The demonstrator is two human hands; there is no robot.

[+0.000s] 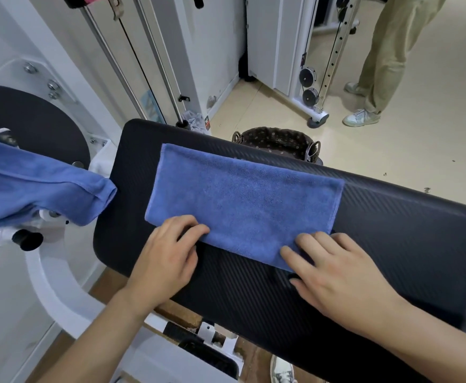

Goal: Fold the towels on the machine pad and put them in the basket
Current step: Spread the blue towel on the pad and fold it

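Lying flat, blue towel (242,200) (folded rectangle) on pad (392,230).

A blue towel (242,200), folded into a long rectangle, lies flat on the black ribbed machine pad (408,233). The left hand (168,258) and right hand (336,275) rest on the towel's near edge, fingers spread flat, the left near its left corner and the right at its right corner. A second blue towel (38,186) hangs over the white machine frame (60,288) at left, and a lined wicker basket (278,145) stands on the floor beyond the pad's far edge.
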